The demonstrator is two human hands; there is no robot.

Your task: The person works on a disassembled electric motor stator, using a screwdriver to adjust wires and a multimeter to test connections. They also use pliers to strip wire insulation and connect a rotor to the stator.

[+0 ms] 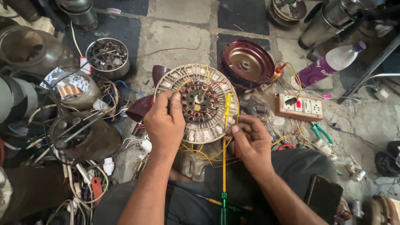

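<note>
The fan motor (200,102) has dull grey metal plates and shiny copper wire inside. The tester stick (225,141) is smooth yellow plastic. The maroon fan cover (246,62) is glossy painted metal. The floor (175,37) is rough stone

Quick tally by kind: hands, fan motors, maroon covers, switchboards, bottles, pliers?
Hands: 2, left hand and right hand, both on the fan motor
Fan motor: 1
Maroon covers: 1, the maroon cover
Switchboard: 1
Plastic bottle: 1
Green-handled pliers: 1
Total: 7
</note>
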